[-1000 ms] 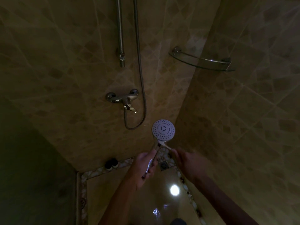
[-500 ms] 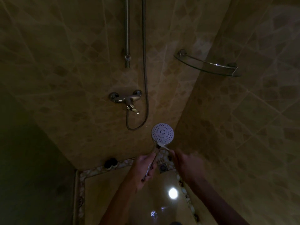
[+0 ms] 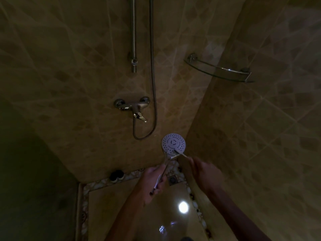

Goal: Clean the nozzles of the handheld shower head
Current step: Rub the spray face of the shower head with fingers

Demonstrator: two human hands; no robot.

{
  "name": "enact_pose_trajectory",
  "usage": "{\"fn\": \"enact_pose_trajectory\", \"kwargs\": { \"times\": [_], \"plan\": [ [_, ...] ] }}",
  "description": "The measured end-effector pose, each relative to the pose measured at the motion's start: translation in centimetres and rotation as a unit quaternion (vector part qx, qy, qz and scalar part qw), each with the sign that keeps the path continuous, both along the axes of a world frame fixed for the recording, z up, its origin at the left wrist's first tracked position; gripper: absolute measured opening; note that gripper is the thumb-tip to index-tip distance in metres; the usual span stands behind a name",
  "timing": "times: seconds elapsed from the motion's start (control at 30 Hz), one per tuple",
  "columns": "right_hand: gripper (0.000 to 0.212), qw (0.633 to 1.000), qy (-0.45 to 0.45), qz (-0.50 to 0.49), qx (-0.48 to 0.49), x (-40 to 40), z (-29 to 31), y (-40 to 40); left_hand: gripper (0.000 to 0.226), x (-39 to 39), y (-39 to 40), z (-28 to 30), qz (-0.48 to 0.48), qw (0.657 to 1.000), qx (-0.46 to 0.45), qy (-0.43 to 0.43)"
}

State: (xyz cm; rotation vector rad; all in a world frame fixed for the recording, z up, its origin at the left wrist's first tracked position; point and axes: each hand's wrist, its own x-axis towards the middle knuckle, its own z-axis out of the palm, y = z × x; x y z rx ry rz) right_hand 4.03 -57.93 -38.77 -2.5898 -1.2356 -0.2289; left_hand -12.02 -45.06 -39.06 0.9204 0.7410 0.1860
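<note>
The handheld shower head [image 3: 173, 143] is round and white with rows of dark nozzles, its face turned up toward me. My left hand [image 3: 152, 180] grips its chrome handle from below. My right hand [image 3: 203, 173] holds a thin pale brush [image 3: 180, 153] whose tip lies on the lower right rim of the nozzle face. The room is dim, so the brush's bristles are hard to make out.
A chrome mixer tap [image 3: 133, 106] sits on the tiled wall above, with the hose [image 3: 153, 84] looping beneath it and a riser rail [image 3: 133, 40] beside. A glass corner shelf [image 3: 220, 70] hangs at upper right. Dark bottles [image 3: 117, 175] and a floor drain [image 3: 172, 180] lie below.
The brush tip has shifted from the neck below the face up onto the lower right nozzles. The shower head and left hand have kept their place.
</note>
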Motion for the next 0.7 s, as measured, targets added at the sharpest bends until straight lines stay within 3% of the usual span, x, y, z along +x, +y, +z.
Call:
{"fn": "enact_pose_trajectory", "kwargs": {
  "times": [0.17, 0.37, 0.57, 0.7],
  "plan": [
    [0.04, 0.991, 0.055, -0.109, 0.061, 2.0, 1.4, 1.3, 0.022, 0.3, -0.1, 0.5, -0.004, 1.0, -0.022, -0.017],
    [0.062, 0.995, 0.074, -0.033, 0.05, -0.6, -1.7, 1.1, 0.023, 0.1, 0.7, 0.0, 0.012, 1.0, -0.013, -0.009],
    [0.049, 0.991, 0.065, -0.113, 0.026, 2.2, 3.0, 3.7, 0.027, 0.3, 0.9, -0.1, 0.015, 0.999, -0.021, -0.022],
    [0.048, 0.997, 0.038, -0.062, 0.002, 0.7, 2.3, 3.7, 0.027, 0.3, 1.1, -0.3, 0.019, 1.0, -0.007, -0.016]
  ]
}}
